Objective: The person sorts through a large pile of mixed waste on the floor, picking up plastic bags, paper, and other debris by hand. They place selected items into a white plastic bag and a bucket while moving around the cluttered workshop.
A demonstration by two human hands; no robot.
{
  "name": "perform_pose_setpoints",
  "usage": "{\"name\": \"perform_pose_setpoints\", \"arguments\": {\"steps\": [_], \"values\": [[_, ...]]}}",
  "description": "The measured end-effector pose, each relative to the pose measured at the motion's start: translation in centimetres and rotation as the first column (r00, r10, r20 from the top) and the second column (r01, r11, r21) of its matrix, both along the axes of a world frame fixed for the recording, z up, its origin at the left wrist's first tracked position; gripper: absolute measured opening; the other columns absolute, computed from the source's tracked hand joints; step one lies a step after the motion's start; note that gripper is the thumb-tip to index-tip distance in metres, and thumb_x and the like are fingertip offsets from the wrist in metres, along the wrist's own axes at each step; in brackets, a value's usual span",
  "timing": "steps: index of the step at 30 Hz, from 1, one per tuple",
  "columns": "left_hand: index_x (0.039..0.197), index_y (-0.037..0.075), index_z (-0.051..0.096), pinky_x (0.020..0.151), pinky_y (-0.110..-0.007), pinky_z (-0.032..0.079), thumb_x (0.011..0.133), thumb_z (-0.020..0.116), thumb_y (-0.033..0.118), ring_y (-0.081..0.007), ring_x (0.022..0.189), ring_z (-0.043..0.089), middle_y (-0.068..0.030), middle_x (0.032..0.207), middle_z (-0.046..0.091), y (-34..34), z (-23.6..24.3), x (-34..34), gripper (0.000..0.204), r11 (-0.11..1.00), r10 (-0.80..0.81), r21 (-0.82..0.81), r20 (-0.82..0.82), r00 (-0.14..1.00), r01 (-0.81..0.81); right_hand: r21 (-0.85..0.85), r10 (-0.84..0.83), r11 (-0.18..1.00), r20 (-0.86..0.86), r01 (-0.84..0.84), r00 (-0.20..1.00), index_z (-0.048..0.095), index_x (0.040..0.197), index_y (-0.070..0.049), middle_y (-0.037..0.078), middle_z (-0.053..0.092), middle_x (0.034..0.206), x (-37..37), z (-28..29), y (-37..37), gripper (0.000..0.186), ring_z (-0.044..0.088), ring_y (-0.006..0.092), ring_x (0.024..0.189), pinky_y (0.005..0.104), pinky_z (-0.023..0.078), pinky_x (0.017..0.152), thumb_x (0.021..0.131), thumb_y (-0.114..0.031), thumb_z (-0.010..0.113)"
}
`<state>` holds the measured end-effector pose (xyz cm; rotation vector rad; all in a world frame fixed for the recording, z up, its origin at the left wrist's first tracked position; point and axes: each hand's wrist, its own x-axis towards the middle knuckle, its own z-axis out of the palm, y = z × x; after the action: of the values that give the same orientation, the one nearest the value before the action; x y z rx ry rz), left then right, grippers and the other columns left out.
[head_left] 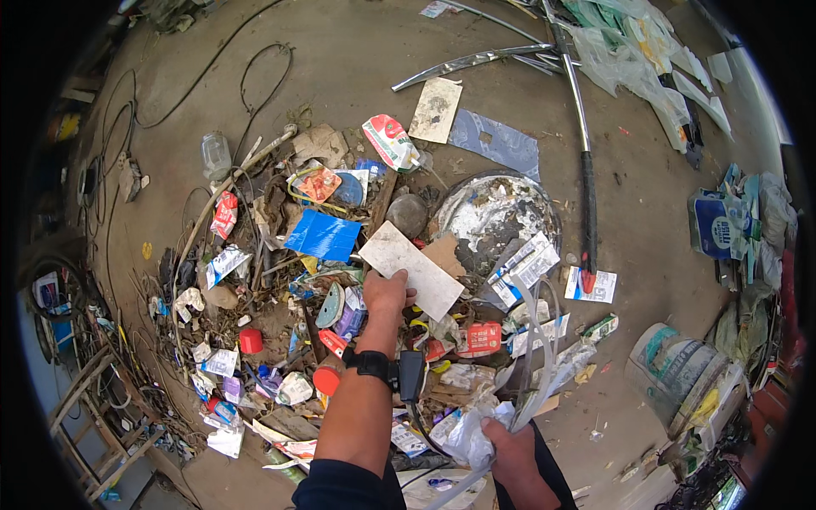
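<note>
My left hand (387, 293) reaches forward and grips the near edge of a flat whitish board (410, 268) that lies tilted on a pile of litter. A black watch sits on that wrist. My right hand (510, 446) is low at the frame's lower edge, closed on a bunch of clear plastic tubing and crumpled plastic wrap (531, 374); the tubing loops upward from the fist. A round dirty metal lid (497, 208) lies just beyond the board, and a blue plastic sheet (323, 235) lies to its left.
Litter covers the dirt floor: cartons, red caps (251, 341), a glass jar (215, 155), sticks and wires at left. A long metal pole with a dark grip (586, 195) lies at right. A paint bucket (676, 374) stands lower right, plastic bags upper right.
</note>
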<state>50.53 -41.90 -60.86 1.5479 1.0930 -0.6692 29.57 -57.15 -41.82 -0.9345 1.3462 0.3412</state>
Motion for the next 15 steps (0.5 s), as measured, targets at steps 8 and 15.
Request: {"name": "perform_pose_setpoints", "arguments": {"steps": [8, 15], "values": [[0.104, -0.001, 0.067, 0.063, -0.041, 0.054, 0.077, 0.060, 0.012, -0.0278, 0.068, 0.071, -0.0170, 0.084, 0.071, 6.4, 2.1, -3.9, 0.030, 0.959, -0.227, 0.192, 0.070, 0.971, 0.210, 0.015, 0.000, 1.000, 0.027, -0.001, 1.000, 0.061, 0.100, 0.002, 0.004, 0.064, 0.090, 0.5, 0.3, 0.4, 0.021, 0.061, 0.0117, 0.077, 0.0285, 0.050, 0.069, 0.082, -0.007, 0.069], [0.100, -0.001, 0.067, 0.085, -0.046, 0.051, 0.077, 0.055, 0.014, -0.0425, 0.093, 0.065, -0.0265, 0.095, 0.068, 15.5, 7.9, -3.8, 0.030, 0.420, -0.714, 0.630, -0.215, 0.666, 0.653, 0.018, -0.007, 1.000, 0.010, 0.007, 1.000, 0.060, 0.100, 0.001, 0.005, 0.063, 0.093, 1.0, 0.1, 0.0, 0.022, 0.060, 0.0111, 0.077, 0.0280, 0.050, 0.068, 0.081, -0.007, 0.070]]}}
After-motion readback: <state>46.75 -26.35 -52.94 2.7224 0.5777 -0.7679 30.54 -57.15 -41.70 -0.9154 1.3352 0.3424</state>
